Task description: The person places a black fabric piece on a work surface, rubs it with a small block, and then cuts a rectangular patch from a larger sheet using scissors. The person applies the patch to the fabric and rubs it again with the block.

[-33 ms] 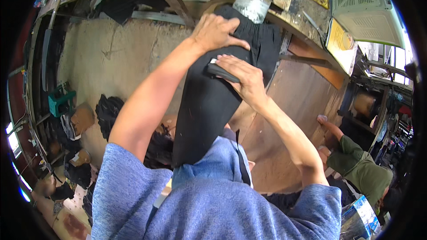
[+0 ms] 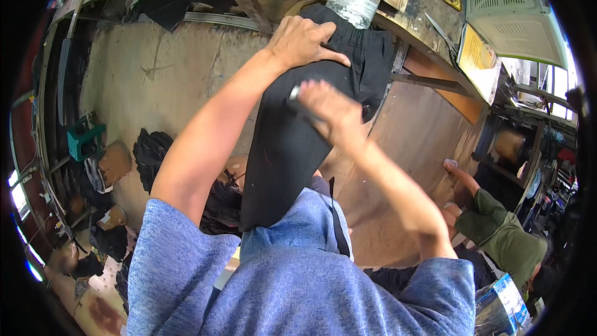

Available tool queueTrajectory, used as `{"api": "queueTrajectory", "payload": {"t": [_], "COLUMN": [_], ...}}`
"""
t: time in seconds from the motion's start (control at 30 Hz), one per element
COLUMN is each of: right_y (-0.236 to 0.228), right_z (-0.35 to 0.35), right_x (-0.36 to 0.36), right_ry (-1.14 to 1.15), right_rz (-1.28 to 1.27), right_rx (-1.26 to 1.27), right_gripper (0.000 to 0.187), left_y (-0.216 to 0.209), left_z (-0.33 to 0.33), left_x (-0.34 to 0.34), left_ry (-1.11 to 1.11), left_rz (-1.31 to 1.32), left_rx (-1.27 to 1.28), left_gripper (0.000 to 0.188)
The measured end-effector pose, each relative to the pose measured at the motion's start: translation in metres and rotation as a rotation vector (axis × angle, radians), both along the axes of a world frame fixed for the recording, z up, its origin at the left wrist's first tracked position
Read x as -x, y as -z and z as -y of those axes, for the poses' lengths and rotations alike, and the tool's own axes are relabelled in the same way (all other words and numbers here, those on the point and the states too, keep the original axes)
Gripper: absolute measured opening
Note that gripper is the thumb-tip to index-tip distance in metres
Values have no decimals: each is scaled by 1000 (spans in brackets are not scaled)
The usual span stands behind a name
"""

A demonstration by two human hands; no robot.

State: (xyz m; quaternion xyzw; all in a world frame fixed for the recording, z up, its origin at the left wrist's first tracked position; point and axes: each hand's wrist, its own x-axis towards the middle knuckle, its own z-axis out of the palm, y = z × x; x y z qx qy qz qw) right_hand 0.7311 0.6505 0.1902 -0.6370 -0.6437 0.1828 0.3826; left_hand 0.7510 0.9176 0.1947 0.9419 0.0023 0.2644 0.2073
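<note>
The black garment (image 2: 283,149) runs from the silvery block (image 2: 352,6) at the far tabletop (image 2: 418,17) toward the near lap. The left hand (image 2: 305,42) presses it, thumb spread from bent fingers; the right hand (image 2: 333,112) grips a dark tool (image 2: 303,111). If the left hand's pressure slackens, the cloth could bunch or skew. Compared with the earlier frame, the right hand is blurred and slightly nearer; the left's place hardly differs.
</note>
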Motion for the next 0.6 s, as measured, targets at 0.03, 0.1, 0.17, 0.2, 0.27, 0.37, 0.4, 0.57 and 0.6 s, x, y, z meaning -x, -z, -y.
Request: {"api": "queueTrajectory", "payload": {"t": [0.03, 0.1, 0.17, 0.2, 0.27, 0.37, 0.4, 0.57, 0.6], "right_y": [9, 1, -21, -32, -46, -11, 1, 11, -3], "right_z": [1, 34, 64, 71, 68, 12, 1, 45, 63], "right_x": [8, 52, 89, 97, 82, -3, -3, 61, 82], "right_ry": [157, 35, -93, -224, -687, -287, -102, 131, 47], "right_rz": [18, -72, -164, -427, -518, -169, -183, -96, -168], "right_rx": [107, 70, 79, 47, 385, -115, -105, 2, 71], "right_gripper": [48, 47, 45, 40, 40, 46, 46, 51, 48], "left_y": [1, 1, -1, -2, -6, -7, -6, -2, -3], "left_z": [2, 3, 4, 5, 5, 6, 6, 7, 7], "left_x": [1, 1, 1, 2, 2, 1, 1, 2, 2], "left_ry": [-43, -48, -52, -60, -70, -85, -80, -89, -96], "left_rz": [-61, -73, -91, -102, -133, -138, -101, -122, -153], "left_rx": [-40, -36, -18, -7, -12, -43, -40, -43, -39], "left_gripper": [75, 75, 75, 76, 77, 74, 74, 74, 74]}}
